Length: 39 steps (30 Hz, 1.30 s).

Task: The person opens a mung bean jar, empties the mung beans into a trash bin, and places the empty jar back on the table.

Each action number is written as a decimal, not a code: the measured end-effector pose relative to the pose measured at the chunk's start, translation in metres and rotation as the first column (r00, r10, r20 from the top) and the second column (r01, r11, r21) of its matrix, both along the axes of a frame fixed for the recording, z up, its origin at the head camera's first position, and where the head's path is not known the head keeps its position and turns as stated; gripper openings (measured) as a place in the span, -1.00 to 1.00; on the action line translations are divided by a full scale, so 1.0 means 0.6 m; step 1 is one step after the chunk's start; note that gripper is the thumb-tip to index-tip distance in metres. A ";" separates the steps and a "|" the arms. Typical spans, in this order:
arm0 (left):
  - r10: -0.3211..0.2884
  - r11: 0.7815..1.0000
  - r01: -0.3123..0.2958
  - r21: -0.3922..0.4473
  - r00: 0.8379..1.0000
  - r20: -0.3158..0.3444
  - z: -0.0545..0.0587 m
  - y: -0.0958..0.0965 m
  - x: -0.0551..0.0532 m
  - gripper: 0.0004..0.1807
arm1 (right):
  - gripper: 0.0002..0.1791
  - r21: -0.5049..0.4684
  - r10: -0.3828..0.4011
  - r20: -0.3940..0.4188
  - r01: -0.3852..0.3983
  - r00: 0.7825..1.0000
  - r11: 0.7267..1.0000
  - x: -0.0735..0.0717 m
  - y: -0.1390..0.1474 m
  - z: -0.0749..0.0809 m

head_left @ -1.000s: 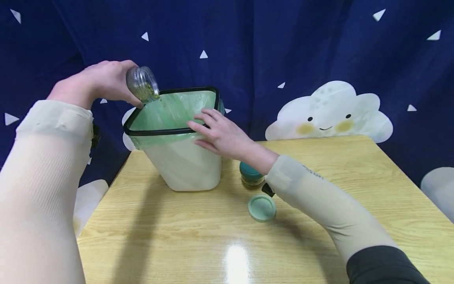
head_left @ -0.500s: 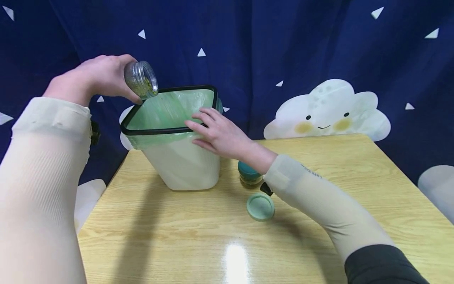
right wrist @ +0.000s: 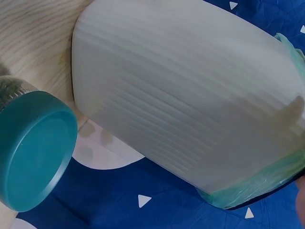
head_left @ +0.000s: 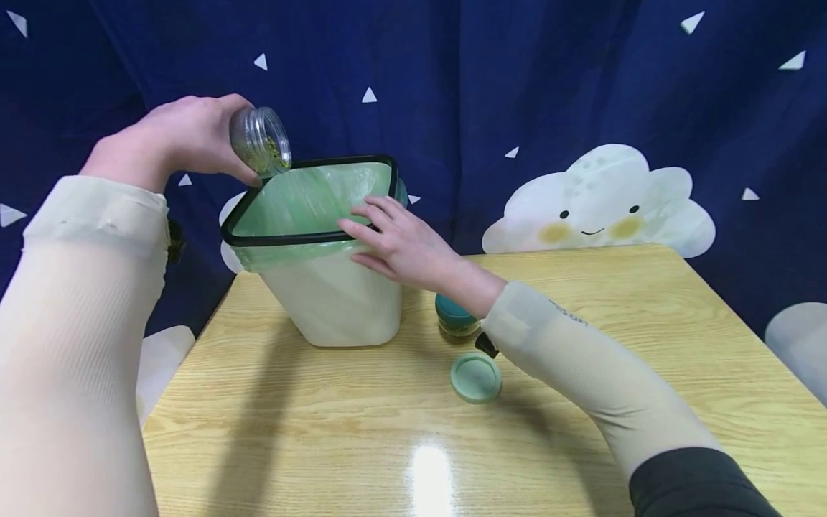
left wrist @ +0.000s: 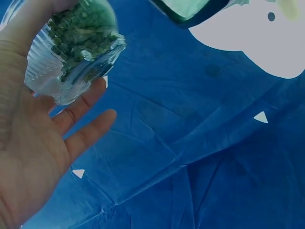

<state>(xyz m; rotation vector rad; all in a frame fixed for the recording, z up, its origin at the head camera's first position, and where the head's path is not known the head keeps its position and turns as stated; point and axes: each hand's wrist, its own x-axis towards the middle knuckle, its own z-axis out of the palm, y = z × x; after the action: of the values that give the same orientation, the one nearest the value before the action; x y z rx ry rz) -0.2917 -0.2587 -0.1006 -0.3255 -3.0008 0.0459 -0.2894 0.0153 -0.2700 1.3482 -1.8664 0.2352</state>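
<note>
My left hand [head_left: 181, 136] grips a clear glass jar [head_left: 258, 140], tipped with its open mouth toward the bin. Green bits [left wrist: 81, 36] lie inside the jar in the left wrist view. Below and to the right stands a white trash bin [head_left: 342, 305] with a black rim and a green liner [head_left: 316, 194]. My right hand [head_left: 407, 240] holds the bin's right front rim, fingers over the edge and thumb outside. Near that forearm, a second jar with a teal lid [right wrist: 38, 152] stands upright. A pale green lid [head_left: 476, 378] lies in front of it.
The bin and lids are on a light wooden table [head_left: 336, 431]. Behind it hangs a dark blue curtain [head_left: 413, 57] with white triangles and a smiling cloud [head_left: 601, 208]. My right forearm crosses above the table's right side.
My left hand has raised the jar slightly. Bits seen at its mouth one second ago no longer show falling. My right hand stays at the bin's rim.
</note>
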 end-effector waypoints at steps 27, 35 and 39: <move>0.023 1.000 -0.023 0.001 0.999 0.029 -0.003 0.000 -0.005 0.08 | -0.57 0.000 -0.007 0.012 0.007 1.000 1.000 0.002 0.000 0.001; 0.033 0.999 -0.033 -0.018 0.998 0.044 -0.013 0.000 -0.008 0.10 | -0.67 -0.009 -0.003 0.009 0.003 1.000 1.000 0.004 -0.005 -0.003; 0.027 0.999 -0.026 -0.019 0.999 0.038 -0.012 0.002 -0.006 0.09 | -0.67 -0.006 -0.011 0.007 0.011 1.000 1.000 0.004 -0.005 -0.004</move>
<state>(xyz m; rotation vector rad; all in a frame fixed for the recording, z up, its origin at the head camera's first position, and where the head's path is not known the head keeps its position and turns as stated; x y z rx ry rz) -0.2950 -0.2577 -0.1078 -0.2913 -3.0447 0.0709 -0.2869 0.0124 -0.2724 1.3340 -1.8767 0.2402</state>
